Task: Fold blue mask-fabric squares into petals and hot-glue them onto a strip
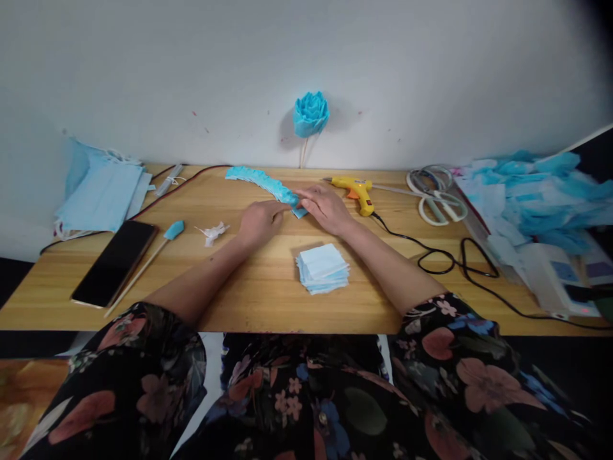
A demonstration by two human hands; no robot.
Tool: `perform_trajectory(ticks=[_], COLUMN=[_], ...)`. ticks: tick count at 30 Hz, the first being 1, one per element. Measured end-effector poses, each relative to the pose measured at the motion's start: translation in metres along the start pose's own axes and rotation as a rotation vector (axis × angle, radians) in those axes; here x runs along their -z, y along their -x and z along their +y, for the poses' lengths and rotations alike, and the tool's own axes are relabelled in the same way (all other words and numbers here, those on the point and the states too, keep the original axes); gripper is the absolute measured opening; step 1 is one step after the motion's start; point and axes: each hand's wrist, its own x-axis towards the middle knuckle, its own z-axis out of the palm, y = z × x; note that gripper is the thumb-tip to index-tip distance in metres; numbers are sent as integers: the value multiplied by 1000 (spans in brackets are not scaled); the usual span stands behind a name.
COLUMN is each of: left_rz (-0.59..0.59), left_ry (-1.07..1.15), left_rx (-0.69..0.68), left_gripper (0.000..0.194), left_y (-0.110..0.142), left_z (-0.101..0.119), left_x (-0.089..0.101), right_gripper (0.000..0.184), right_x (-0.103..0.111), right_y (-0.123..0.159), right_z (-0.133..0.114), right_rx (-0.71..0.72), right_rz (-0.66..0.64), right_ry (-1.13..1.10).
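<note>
A curved row of overlapping blue folded fabric pieces (258, 177) lies at the back middle of the table. At its right end, the fingertips of my left hand (262, 222) and my right hand (326, 207) meet on a small blue piece (299, 213). Both hands are closed at the fingertips around that piece, which they partly hide. Nearer to me, between my forearms, sits a stack of pale blue and white squares (323, 268). A yellow hot glue gun (354, 188) rests on its side to the right of my right hand, a glue stick in its back.
A blue fabric flower (311, 115) on a stick leans against the wall. At left are face masks (100, 191), a phone (115, 263), a blue-tipped stick (143, 275) and a white scrap (212, 233). Scissors (438, 207), a black cord (407, 237), a blue scrap pile (541, 198) and a white power strip (550, 278) occupy the right.
</note>
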Motion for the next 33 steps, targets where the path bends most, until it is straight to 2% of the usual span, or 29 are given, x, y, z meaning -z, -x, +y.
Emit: perform_trajectory(ticks=[8,14,21,28,33], left_rz=[-148,-227,-200,-165,-183], left_ry=[-187,-240,-220,-200,-232], left_rx=[-5,37,26,-27,-16], left_gripper=[49,49,46,46,46], left_y=[-6,-7,-5,-4,-4], left_z=[14,19,15,10,10], left_x=[7,12,9,6,7], right_gripper=[87,80,76,83,85], right_x=[1,2,4,0,4], right_y=[1,4,7,2,5], right_z=[0,10,12,10,10], right_rx=[-4,-49,-37,-20,-103], right_rz=[-9,66,184,45,120], right_ry=[11,-42,-32,34,46])
